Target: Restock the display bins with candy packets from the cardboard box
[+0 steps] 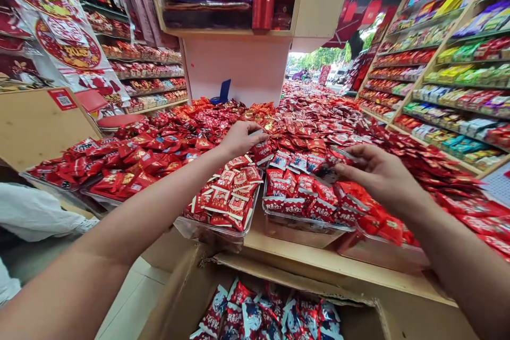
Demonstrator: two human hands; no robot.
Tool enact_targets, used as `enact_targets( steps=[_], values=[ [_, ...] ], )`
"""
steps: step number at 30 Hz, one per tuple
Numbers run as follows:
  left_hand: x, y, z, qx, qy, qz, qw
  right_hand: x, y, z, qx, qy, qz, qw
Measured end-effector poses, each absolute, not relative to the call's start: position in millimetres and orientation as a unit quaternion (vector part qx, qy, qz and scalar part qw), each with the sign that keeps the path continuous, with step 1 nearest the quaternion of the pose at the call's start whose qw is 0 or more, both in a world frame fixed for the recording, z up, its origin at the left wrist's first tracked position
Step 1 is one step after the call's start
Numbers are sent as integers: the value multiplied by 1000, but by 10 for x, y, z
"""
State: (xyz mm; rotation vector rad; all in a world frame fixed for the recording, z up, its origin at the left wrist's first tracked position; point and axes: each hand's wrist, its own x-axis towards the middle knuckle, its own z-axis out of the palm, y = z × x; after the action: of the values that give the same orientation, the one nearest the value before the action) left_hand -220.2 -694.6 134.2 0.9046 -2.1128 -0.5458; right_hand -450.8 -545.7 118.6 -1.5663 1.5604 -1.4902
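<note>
My left hand [239, 138] reaches over a wide display of small red snack packets. Its fingers are pinched on a red packet [262, 150] at the far edge of a clear bin [223, 231] of red-and-white packets. My right hand [376, 172] hovers over the neighbouring clear bin [297, 226]. Its fingers are curled around a small dark packet [329, 172]. Below me an open cardboard box [207, 281] holds several red, white and blue packets [274, 313].
Shelves of packaged snacks [450, 79] line the right wall. More shelves and bottles [139, 64] stand at the left. A wooden pillar with red goods [239, 58] rises behind the display. A white sleeve [35, 212] lies at the left edge. The shop door [319, 64] opens far ahead.
</note>
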Motion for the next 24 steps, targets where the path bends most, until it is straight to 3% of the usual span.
enact_targets(
  steps=[5, 15, 24],
  values=[
    [-2317, -7067, 1306, 328, -821, -295, 361, -4685, -5926, 1170, -621, 631, -443, 140],
    [-2627, -7254, 1257, 302, -801, -395, 333, -5001, -6302, 1161, -596, 727, -337, 51],
    [-2786, -7256, 1124, 283, -759, -475, 344, -5073, -6329, 1031, -613, 720, -313, 85]
  ],
)
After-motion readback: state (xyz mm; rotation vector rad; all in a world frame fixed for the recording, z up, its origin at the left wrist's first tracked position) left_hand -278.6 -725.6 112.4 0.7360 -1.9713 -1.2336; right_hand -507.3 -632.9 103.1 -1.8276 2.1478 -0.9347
